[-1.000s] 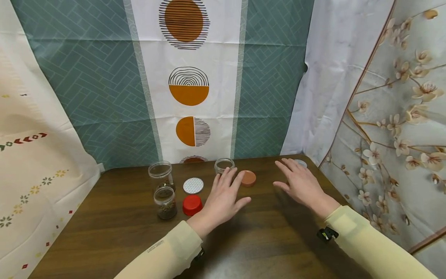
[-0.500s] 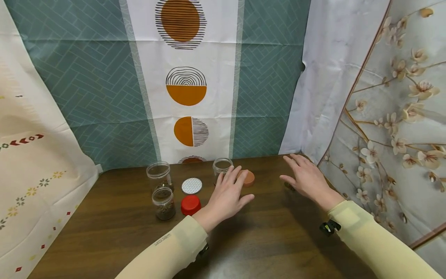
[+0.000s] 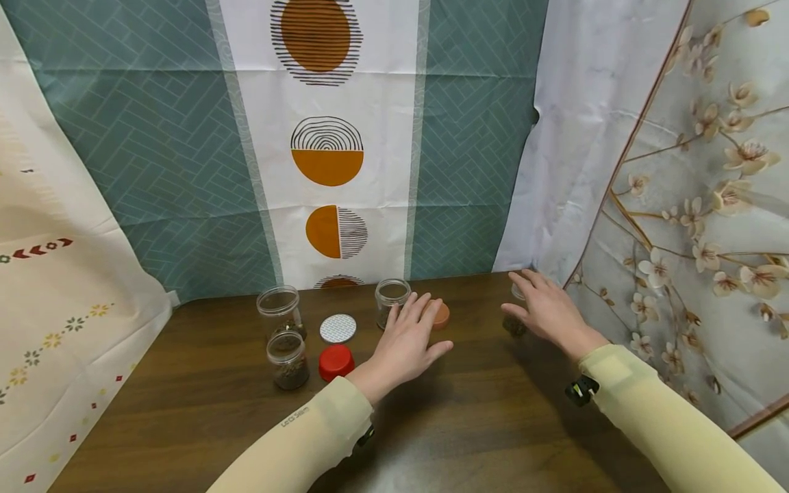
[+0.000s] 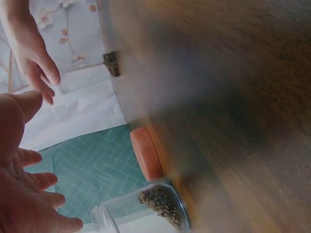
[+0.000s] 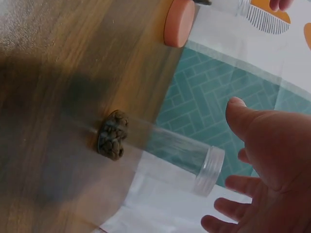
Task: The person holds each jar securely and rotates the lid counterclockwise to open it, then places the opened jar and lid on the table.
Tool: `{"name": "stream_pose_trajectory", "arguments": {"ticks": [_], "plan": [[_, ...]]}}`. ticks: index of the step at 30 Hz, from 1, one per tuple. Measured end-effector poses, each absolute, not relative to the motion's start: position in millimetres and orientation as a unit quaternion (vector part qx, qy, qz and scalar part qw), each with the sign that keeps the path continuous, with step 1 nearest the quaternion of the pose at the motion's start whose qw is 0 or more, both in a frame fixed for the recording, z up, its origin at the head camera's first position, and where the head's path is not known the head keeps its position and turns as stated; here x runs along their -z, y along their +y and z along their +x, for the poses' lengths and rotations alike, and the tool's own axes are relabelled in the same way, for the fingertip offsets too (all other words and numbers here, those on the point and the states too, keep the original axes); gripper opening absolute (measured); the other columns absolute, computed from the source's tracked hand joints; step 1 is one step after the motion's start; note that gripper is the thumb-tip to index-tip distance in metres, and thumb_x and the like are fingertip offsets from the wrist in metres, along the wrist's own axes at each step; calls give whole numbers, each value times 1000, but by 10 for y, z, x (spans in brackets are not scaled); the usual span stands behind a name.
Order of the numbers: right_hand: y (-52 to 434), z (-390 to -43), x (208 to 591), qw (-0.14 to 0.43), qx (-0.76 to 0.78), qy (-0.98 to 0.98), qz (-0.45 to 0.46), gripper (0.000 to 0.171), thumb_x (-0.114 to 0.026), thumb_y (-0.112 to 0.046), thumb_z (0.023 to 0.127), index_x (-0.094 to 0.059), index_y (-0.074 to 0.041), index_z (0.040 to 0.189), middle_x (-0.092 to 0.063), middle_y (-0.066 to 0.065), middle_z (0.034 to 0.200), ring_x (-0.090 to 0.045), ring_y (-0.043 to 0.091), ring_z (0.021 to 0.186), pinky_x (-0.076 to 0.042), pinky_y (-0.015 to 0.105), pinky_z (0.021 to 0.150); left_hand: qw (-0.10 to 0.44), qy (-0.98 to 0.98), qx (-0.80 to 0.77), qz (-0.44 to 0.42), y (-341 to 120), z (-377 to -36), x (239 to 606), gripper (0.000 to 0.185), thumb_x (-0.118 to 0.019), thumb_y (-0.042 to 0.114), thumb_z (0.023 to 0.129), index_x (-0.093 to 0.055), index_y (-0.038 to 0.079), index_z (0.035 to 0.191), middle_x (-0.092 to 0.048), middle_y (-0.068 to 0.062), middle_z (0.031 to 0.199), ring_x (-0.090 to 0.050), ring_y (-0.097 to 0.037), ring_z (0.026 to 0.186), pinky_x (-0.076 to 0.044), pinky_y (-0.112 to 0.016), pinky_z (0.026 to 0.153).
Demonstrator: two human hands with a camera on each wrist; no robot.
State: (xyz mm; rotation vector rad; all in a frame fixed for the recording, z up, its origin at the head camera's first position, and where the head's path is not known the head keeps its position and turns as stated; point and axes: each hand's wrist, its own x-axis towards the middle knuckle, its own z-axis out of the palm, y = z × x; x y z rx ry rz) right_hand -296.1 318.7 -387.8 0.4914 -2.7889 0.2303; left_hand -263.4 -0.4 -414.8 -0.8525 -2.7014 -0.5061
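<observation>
Over the dark wooden table point(image 3: 185, 397), between patterned curtains point(image 3: 154, 137), both hands point(image 3: 403, 342) hover open.

Right hand point(image 3: 545, 309) moved back-right, now spread over corner jar point(image 3: 514, 316) (not gripping); left hand point(image 3: 407, 340) crept slightly forward.

Counter point(image 3: 481, 418): dark brown wood grain.
Sleeves point(image 3: 666, 418): pale yellow.
Round lid point(image 3: 440, 314) by left hand: terracotta orange.
Second lid point(image 3: 336, 361): bright red.
Third lid point(image 3: 337, 328): white, fine dotted grid.
Jars point(image 3: 286, 359): clear plastic, dark brown granules at bottom.
Back cloth point(image 3: 154, 150): teal herringbone; white centre stripe, orange-and-black lined circles.
Right cloth point(image 3: 709, 205): grey, cream blossoms, brown branches.
Left cloth point(image 3: 55, 274): cream, small red and green motifs.
</observation>
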Motion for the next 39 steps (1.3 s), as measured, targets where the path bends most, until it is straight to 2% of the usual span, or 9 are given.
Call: {"name": "stream_pose_trajectory", "arguments": {"ticks": [5, 15, 24, 33, 39], "plan": [[3179, -3008, 3853, 131, -76, -976, 158, 76, -70, -41, 110, -42, 3, 166, -38, 36, 166, -37, 60, 150, -32, 72, 120, 127, -932, 176, -289, -9, -2623, 4146, 88, -76, 52, 103, -36, 12, 172, -38, -15, 174, -26, -41, 165, -22, -69, 128], [3201, -3071, 3855, 97, -66, -983, 140, 75, -67, -45, 111, -42, -2, 167, -36, 36, 167, -34, 61, 152, -32, 74, 119, 122, -935, 172, -284, -31, -2612, 4156, 88, -75, 53, 104, -37, 12, 171, -38, -14, 175, -25, -38, 166, -23, -68, 128], [3193, -3093, 3866, 86, -60, -985, 137, 72, -68, -46, 110, -47, -6, 166, -40, 36, 164, -40, 63, 146, -40, 78, 109, 120, -934, 174, -288, -48, -2607, 4161, 88, -74, 53, 104, -37, 11, 171, -38, -15, 174, -26, -38, 165, -23, -67, 128], [3186, -3120, 3897, 85, -63, -984, 140, 68, -67, -45, 111, -49, -6, 164, -43, 36, 160, -50, 63, 137, -47, 76, 101, 113, -935, 176, -287, -97, -2615, 4182, 87, -75, 53, 104, -37, 11, 170, -39, -16, 174, -26, -39, 165, -22, -67, 128], [3170, -3114, 3912, 95, -61, -983, 148, 61, -67, -38, 112, -53, -4, 161, -48, 36, 154, -57, 60, 129, -51, 72, 97, 109, -934, 185, -285, -128, -2624, 4202, 87, -77, 50, 103, -38, 10, 170, -40, -16, 173, -27, -40, 164, -22, -66, 129]]}}
